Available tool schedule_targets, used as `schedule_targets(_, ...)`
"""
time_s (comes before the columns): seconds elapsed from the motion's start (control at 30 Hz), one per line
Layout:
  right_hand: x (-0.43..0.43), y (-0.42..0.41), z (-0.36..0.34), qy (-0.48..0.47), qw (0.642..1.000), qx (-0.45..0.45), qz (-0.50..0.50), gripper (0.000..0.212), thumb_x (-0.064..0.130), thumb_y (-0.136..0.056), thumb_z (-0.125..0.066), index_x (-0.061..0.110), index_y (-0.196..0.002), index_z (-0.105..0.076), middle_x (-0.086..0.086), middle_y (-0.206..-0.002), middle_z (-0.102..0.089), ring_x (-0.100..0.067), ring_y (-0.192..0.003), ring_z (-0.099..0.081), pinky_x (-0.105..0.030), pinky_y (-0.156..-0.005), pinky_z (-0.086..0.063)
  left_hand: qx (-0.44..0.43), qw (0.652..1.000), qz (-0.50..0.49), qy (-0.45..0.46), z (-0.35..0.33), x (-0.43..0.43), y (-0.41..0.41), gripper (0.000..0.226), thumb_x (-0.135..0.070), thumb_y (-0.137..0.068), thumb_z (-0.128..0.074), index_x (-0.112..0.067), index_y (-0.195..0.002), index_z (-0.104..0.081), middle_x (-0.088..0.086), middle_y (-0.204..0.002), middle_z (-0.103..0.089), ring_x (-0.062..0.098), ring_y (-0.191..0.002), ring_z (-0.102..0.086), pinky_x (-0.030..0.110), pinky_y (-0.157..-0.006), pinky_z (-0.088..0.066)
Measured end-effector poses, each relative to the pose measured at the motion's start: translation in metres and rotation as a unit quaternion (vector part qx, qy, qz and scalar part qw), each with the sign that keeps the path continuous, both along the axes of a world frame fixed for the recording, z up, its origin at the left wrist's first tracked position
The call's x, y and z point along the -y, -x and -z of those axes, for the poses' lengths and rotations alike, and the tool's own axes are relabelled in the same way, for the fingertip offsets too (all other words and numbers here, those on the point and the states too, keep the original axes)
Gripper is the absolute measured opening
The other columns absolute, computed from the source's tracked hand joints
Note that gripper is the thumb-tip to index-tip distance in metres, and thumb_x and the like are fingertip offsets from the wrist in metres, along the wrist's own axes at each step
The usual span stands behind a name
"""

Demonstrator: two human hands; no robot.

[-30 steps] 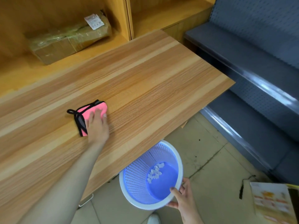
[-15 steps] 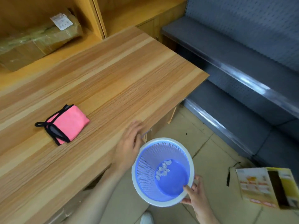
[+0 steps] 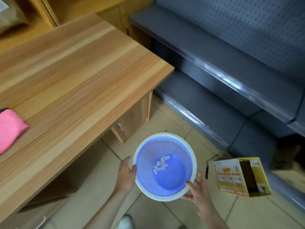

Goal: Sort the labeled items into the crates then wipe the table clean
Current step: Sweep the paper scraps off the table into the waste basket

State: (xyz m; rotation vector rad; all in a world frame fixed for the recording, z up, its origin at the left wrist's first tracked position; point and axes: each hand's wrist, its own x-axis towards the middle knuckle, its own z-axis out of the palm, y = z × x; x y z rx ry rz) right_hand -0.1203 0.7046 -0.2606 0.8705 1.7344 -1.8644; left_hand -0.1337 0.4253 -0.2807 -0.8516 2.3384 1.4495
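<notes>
I hold a round blue mesh bin (image 3: 145,164) with a white rim above the floor, beside the wooden table (image 3: 79,76). My left hand (image 3: 126,174) grips its left rim. My right hand (image 3: 197,190) grips the near right rim with the thumb over the edge. Small white scraps (image 3: 160,164) lie on the bin's bottom. A folded pink cloth (image 3: 9,129) with dark trim lies on the table at the far left, partly cut off by the frame edge.
An open yellow cardboard box (image 3: 242,176) lies on the tiled floor to the right. Grey metal shelving (image 3: 231,80) runs along the right side. Wooden shelves (image 3: 49,10) stand behind the table. A drawer unit (image 3: 130,121) sits under the table's corner.
My left hand left the pink cloth, crossed the table edge and took hold of the bin's left rim. The view swung right and down, so the cloth slid to the left edge.
</notes>
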Motion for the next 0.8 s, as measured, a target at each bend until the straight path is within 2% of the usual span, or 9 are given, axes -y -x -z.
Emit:
schedule_targets(0.1, -0.012, 0.005, 0.017, 0.017, 1.000, 0.001, 0.013, 0.048, 0.004, -0.076, -0.077, 0.023, -0.106, -0.045, 0.001, -0.107, -0.072, -0.018, -0.084, -0.076, -0.046, -0.050, -0.060, 0.028, 0.981, -0.111, -0.153, 0.017, -0.012, 0.008, 0.024, -0.010, -0.090, -0.060, -0.014, -0.112, -0.066, 0.005, -0.107, -0.072, 0.027, -0.098, -0.068, 0.031, -0.082, -0.049)
schedule_targets(0.17, -0.022, 0.006, 0.037, 0.024, 1.000, 0.001, 0.013, 0.047, 0.009, -0.075, -0.076, 0.022, -0.108, -0.046, -0.002, -0.104, -0.073, -0.020, -0.087, -0.075, -0.047, -0.057, -0.061, 0.041, 0.975, -0.116, -0.186, 0.034, -0.019, 0.014, 0.024, -0.004, -0.088, -0.059, -0.013, -0.107, -0.071, 0.007, -0.099, -0.076, 0.029, -0.098, -0.071, 0.037, -0.083, -0.052)
schedule_targets(0.3, -0.044, 0.003, 0.092, -0.002, 0.999, 0.030, -0.014, 0.057, 0.019, -0.066, -0.079, 0.012, -0.111, -0.046, -0.015, -0.099, -0.068, -0.028, -0.089, -0.069, -0.056, -0.074, -0.060, 0.072, 0.957, -0.163, -0.230, 0.077, -0.032, 0.019, 0.024, -0.004, -0.090, -0.056, -0.007, -0.111, -0.069, 0.015, -0.098, -0.073, 0.024, -0.084, -0.068, 0.029, -0.068, -0.055)
schedule_targets(0.37, -0.057, 0.005, 0.130, -0.047, 0.997, 0.036, -0.040, 0.061, 0.032, -0.056, -0.086, 0.019, -0.103, -0.050, -0.012, -0.085, -0.064, -0.026, -0.079, -0.070, -0.052, -0.067, -0.061, 0.079, 0.956, -0.159, -0.232, 0.105, -0.039, 0.024, 0.021, -0.003, -0.092, -0.055, -0.008, -0.107, -0.069, 0.015, -0.093, -0.070, 0.023, -0.078, -0.066, 0.025, -0.059, -0.055)
schedule_targets(0.43, -0.068, 0.010, 0.173, -0.089, 0.994, 0.034, -0.046, 0.062, 0.041, -0.048, -0.086, 0.023, -0.097, -0.052, -0.006, -0.072, -0.058, -0.022, -0.067, -0.068, -0.042, -0.057, -0.059, 0.080, 0.955, -0.155, -0.241, 0.134, -0.044, 0.028, 0.022, -0.001, -0.090, -0.058, -0.007, -0.108, -0.068, 0.014, -0.092, -0.069, 0.023, -0.078, -0.066, 0.025, -0.061, -0.055)
schedule_targets(0.53, -0.077, 0.017, 0.236, -0.121, 0.991, 0.022, -0.044, 0.050, 0.028, -0.057, -0.084, 0.019, -0.095, -0.053, -0.008, -0.068, -0.055, -0.019, -0.056, -0.064, -0.035, -0.051, -0.055, 0.081, 0.952, -0.146, -0.257, 0.185, -0.051, 0.033, 0.032, 0.004, -0.085, -0.061, -0.007, -0.114, -0.067, 0.014, -0.100, -0.072, 0.025, -0.090, -0.067, 0.030, -0.069, -0.054)
schedule_targets(0.67, -0.077, 0.023, 0.319, -0.119, 0.992, 0.023, -0.042, 0.039, 0.005, -0.074, -0.084, 0.020, -0.090, -0.052, -0.009, -0.063, -0.053, -0.018, -0.044, -0.055, -0.030, -0.047, -0.048, 0.083, 0.954, -0.141, -0.250, 0.240, -0.054, 0.035, 0.053, 0.000, -0.062, -0.056, -0.013, -0.113, -0.066, 0.008, -0.107, -0.075, 0.015, -0.083, -0.067, 0.031, -0.073, -0.052)
schedule_targets(0.73, -0.076, 0.017, 0.350, -0.127, 0.991, 0.023, -0.043, 0.039, 0.007, -0.074, -0.085, 0.021, -0.090, -0.052, -0.008, -0.060, -0.052, -0.017, -0.041, -0.050, -0.026, -0.045, -0.044, 0.085, 0.957, -0.139, -0.239, 0.264, -0.054, 0.032, 0.061, -0.004, -0.053, -0.052, -0.016, -0.110, -0.068, 0.007, -0.108, -0.074, 0.017, -0.085, -0.067, 0.032, -0.075, -0.052)
schedule_targets(0.8, -0.074, 0.014, 0.364, -0.144, 0.989, 0.022, -0.041, 0.042, 0.010, -0.071, -0.087, 0.019, -0.096, -0.055, -0.010, -0.058, -0.057, -0.019, -0.042, -0.051, -0.027, -0.043, -0.045, 0.086, 0.961, -0.144, -0.221, 0.283, -0.055, 0.031, 0.058, -0.001, -0.056, -0.055, -0.017, -0.110, -0.068, 0.004, -0.101, -0.076, 0.022, -0.089, -0.069, 0.034, -0.073, -0.052)
